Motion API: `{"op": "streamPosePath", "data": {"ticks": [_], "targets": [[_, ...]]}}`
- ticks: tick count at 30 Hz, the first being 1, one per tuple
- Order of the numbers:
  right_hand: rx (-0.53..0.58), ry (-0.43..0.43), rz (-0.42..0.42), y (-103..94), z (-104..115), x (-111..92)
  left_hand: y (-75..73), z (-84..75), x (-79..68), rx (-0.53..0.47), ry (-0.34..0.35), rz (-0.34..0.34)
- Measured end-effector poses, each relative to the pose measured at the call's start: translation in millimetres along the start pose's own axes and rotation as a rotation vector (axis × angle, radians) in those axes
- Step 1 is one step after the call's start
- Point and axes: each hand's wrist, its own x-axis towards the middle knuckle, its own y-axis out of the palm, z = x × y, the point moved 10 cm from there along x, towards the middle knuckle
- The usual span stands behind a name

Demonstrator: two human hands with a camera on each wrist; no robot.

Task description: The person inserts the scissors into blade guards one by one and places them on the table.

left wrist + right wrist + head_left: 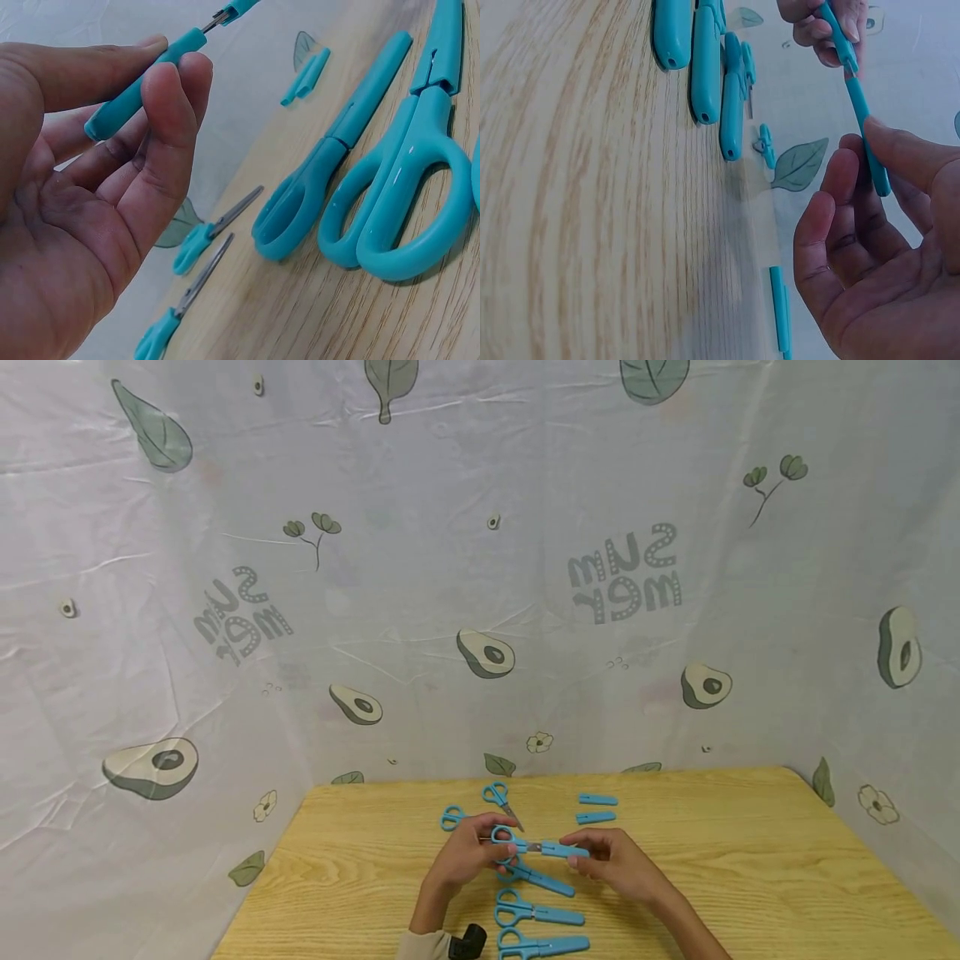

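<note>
Between my hands, above the table, is a pair of blue scissors [520, 846]. My left hand [465, 855] pinches its handles between thumb and fingers. With thumb and fingertips, my right hand [621, 862] grips a blue blade cover [857, 105] that sits over the blade tips. A short stretch of metal blade [534, 847] shows between cover and handles. Below the hands lie three sheathed scissors in a column: one upper [551, 883], one middle [558, 916] and one nearest [564, 945].
Two bare-bladed scissors lie beyond my left hand, one pair [496, 793] farther back and the other pair [452, 817] partly hidden by the hand. Two loose covers, a far cover [597, 799] and a nearer cover [596, 817], lie on the wooden table [750, 860]. A printed curtain [420, 593] hangs behind.
</note>
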Motion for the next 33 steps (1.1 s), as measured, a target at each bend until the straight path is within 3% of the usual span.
{"op": "streamPosePath", "data": {"ticks": [17,33], "targets": [[0.006,-0.019,-0.029,2.1,-1.3,1.0,3.7,6.1,0.4,-0.049,-0.046,-0.003],[-0.001,-0.054,-0.048,1.5,2.5,2.4,4.1,4.9,2.2,-0.116,-0.037,0.003]]}}
